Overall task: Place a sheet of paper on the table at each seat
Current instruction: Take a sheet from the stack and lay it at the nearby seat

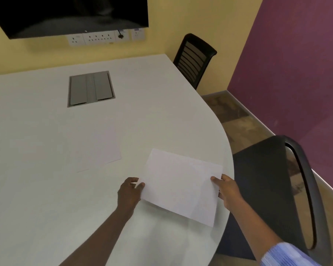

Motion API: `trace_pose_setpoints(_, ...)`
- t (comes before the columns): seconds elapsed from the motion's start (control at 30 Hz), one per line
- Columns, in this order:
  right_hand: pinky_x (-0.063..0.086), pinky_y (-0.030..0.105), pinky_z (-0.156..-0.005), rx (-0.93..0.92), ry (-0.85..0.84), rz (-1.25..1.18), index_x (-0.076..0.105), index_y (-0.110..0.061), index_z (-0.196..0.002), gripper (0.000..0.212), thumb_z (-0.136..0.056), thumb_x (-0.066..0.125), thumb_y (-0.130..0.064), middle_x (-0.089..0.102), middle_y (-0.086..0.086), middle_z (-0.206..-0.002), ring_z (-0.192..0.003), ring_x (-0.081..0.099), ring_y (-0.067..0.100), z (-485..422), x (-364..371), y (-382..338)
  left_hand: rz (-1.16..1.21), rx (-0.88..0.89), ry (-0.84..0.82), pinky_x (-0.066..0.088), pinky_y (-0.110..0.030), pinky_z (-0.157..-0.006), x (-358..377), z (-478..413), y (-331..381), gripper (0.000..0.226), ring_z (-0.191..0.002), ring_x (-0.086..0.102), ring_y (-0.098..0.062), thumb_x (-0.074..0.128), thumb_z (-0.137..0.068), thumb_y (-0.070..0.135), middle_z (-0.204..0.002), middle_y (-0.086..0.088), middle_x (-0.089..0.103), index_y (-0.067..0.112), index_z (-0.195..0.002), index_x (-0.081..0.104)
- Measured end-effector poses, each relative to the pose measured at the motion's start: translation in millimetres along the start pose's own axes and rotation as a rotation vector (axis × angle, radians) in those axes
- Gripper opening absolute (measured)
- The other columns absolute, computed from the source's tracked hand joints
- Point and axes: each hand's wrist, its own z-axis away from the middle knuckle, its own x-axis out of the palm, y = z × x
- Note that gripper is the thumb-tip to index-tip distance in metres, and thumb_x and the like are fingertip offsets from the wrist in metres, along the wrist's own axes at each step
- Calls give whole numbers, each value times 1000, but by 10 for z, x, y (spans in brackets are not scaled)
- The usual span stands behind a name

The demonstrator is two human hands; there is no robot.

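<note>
Sheet of paper (183, 187), white and blank, is over the right-hand part of the white counter (46, 179), close to its curved edge and in front of the near black chair (267, 179). Its long axis runs across the view from hand to hand, with the right end somewhat nearer the camera. The short edges face left and right; one long edge faces the middle of the counter. All four corners lie inside the counter outline. Whether the sheet is flat on the surface or slightly raised cannot be determined.

The left hand (129, 192) pinches the left short edge, fingers curled at the far corner. The right hand (229, 191) grips the right short edge with the thumb on top; its other fingers are hidden below the paper. This hand is just at the counter rim.

Further paper (98, 148) lies flat to the left, apart from the held sheet, its long axis pointing away from the camera.

Bare surface extends left, near and far. A grey recessed hatch (90, 89) sits further in. A second chair (194, 60) stands at the far right edge.
</note>
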Motion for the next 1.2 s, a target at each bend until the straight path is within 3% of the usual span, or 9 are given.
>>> trace_pose_setpoints(0.17, 56, 44, -87, 23, 76, 36, 65, -11, -122, 30, -94, 67, -22, 68, 8, -117, -105, 64, 33, -310, 52, 207, -736, 326, -79, 37, -44, -115, 415, 52, -365, 84, -145, 39, -36, 64, -92, 49, -160, -21, 35, 10, -158, 29)
trace_pose_setpoints(0.27, 44, 34, -67, 21, 109, 67, 68, -8, -116, 27, -93, 67, -23, 68, 9, -106, -87, 58, 27, -487, 78, 290, -1018, 516, -271, 17, -49, -124, 643, 40, -630, 85, -157, 8, -38, 47, -96, 62, -169, -16, -1, 20, -162, 14)
trace_pose_setpoints(0.37, 45, 34, -76, 49, 122, 74, 66, -9, -119, 29, -94, 66, -22, 68, 13, -119, -105, 63, 36, -654, 120, 332, -1211, 494, -412, 1, -49, -126, 850, 18, -778, 83, -157, -13, -35, 25, -96, 71, -164, -11, -27, 29, -162, -3)
trace_pose_setpoints(0.5, 48, 37, -93, -10, 218, 228, 50, -15, -138, 49, -94, 66, -29, 60, 12, -135, -119, 58, 33, -704, 180, 281, -1263, 469, -435, -4, -51, -125, 1008, -50, -802, 82, -156, -17, -35, 14, -94, 75, -166, -11, -27, 32, -161, -6)
trace_pose_setpoints(0.6, 44, 43, -107, -306, 303, 609, 37, -16, -149, 67, -93, 65, -40, 48, 12, -151, -135, 49, 32, -672, 232, 314, -1263, 502, -404, -2, -52, -125, 1063, -123, -753, 91, -156, -14, -37, -3, -82, 78, -167, -11, -26, 33, -161, -6)
trace_pose_setpoints(0.67, 35, 47, -117, -490, 233, 900, 29, -19, -155, 75, -93, 61, -47, 31, 8, -163, -148, 33, 30, -675, 294, 403, -1248, 514, -398, -2, -52, -125, 1103, -187, -709, 90, -156, -13, -36, -1, -82, 78, -167, -10, -25, 34, -161, -5)
trace_pose_setpoints(0.77, 19, 48, -125, -518, 26, 1184, 9, -29, -160, 81, -96, 46, -60, 2, 6, -170, -156, 7, 30, -728, 408, 588, -1233, 509, -410, -4, -53, -125, 1189, -295, -660, 83, -156, -16, -35, 14, -92, 77, -166, -8, -28, 34, -161, -7)
trace_pose_setpoints(0.87, 9, 52, -124, -449, -24, 1282, -1, -31, -160, 82, -96, 36, -66, -13, 8, -168, -155, -7, 35, -801, 456, 724, -1238, 523, -405, -4, -53, -125, 1267, -370, -618, 85, -156, -15, -35, 17, -92, 78, -166, -9, -27, 34, -161, -7)
trace_pose_setpoints(1.2, 7, 55, -123, -465, -4, 1334, -1, -31, -160, 83, -95, 34, -69, -15, 9, -168, -154, -8, 38, -1016, 442, 695, -1235, 516, -403, -2, -53, -126, 1396, -425, -529, 90, -156, -14, -37, 14, -89, 81, -166, -11, -28, 32, -161, -7)
